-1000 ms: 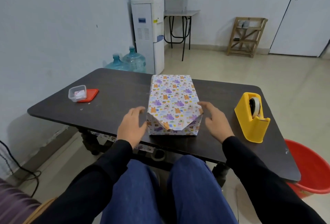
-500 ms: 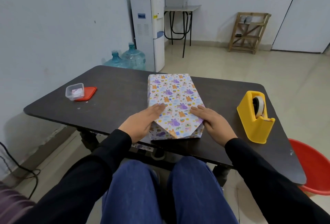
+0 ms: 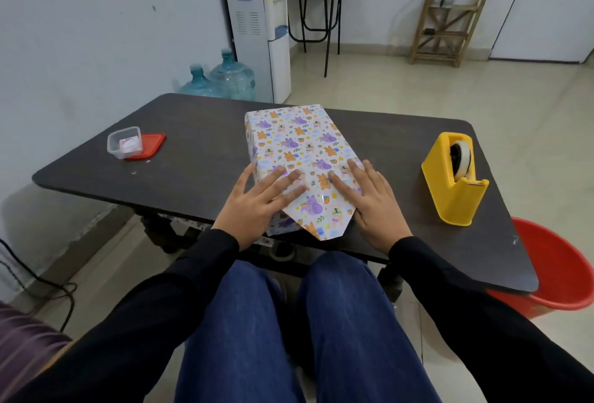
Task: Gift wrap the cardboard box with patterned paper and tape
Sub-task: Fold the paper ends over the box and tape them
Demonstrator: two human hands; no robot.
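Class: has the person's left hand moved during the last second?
Yes: the left hand went right, toward the tape dispenser, off the table onto the wrapped box.

Before you stands a dark table [image 3: 199, 151] with rounded corners. On it sit the wrapped box [image 3: 299, 139] in the middle, a yellow tape dispenser [image 3: 450, 200] to your right, and at the far left a small clear tub [image 3: 124, 142], partly on what looks like its red lid [image 3: 155, 144].

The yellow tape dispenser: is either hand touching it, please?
No, the yellow tape dispenser stands apart while the left hand and right hand press flat on the wrapped box.
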